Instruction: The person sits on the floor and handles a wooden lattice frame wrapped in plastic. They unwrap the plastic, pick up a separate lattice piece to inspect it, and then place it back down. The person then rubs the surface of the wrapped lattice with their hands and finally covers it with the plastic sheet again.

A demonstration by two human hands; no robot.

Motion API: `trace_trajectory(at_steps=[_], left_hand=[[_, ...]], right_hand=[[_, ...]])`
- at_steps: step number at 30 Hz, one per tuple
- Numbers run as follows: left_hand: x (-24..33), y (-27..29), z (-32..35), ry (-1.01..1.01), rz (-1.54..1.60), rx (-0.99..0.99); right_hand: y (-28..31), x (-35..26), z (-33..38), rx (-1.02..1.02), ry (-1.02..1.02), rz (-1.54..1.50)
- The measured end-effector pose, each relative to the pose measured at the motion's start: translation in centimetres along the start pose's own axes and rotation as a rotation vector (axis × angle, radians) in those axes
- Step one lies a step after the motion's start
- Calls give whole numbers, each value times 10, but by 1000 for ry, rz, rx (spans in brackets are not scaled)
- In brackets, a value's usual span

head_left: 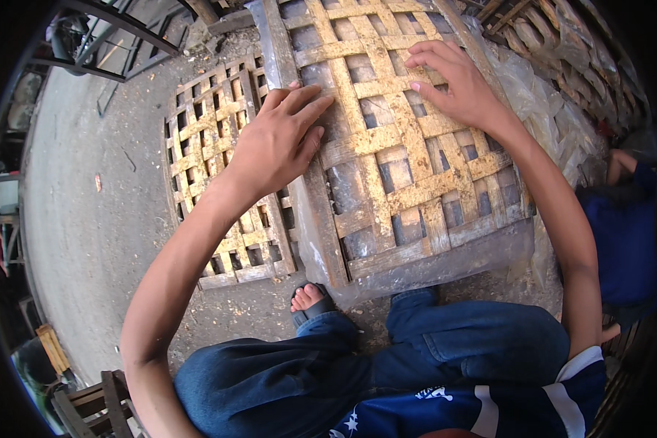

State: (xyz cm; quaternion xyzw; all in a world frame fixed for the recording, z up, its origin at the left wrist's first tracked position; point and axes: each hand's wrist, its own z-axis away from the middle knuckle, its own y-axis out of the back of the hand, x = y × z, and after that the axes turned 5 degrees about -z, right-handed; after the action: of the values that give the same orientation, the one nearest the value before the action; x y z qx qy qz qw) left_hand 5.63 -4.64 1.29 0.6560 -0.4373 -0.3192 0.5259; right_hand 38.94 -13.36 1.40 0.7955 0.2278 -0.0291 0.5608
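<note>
A wooden frame with a woven lattice of flat, yellowish strips (394,150) lies before me on clear plastic sheeting (445,263). My left hand (281,135) rests over its left rail (317,193), fingers stretched across the edge and thumb apart. Over the upper right of the lattice hovers or rests my right hand (452,84); I cannot tell whether it touches. Its fingers are slightly bent, thumb spread, and nothing shows between them. A second, similar lattice frame (215,160) lies on the ground to the left, partly covered by my left forearm.
Grey concrete ground (87,197) stretches along the left. Dark metal frames (113,44) stand at the upper left. Crumpled plastic (544,106) heaps along the right, beside a person in blue (624,226). A wooden stool-like piece (95,405) stands at the lower left.
</note>
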Motion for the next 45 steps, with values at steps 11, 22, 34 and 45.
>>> trace_trajectory(at_steps=[11,22,34,45], left_hand=[[-16,11,-14,427,631,-43],[2,4,-2,29,159,100],[2,3,0,70,155,31],[5,6,0,78,136,19]], right_hand=[[1,-3,-4,106,-43,-198],[-17,-15,-19,2,-134,-210],[-29,-19,-20,70,-173,-195],[-27,-19,-18,73,-102,-120]])
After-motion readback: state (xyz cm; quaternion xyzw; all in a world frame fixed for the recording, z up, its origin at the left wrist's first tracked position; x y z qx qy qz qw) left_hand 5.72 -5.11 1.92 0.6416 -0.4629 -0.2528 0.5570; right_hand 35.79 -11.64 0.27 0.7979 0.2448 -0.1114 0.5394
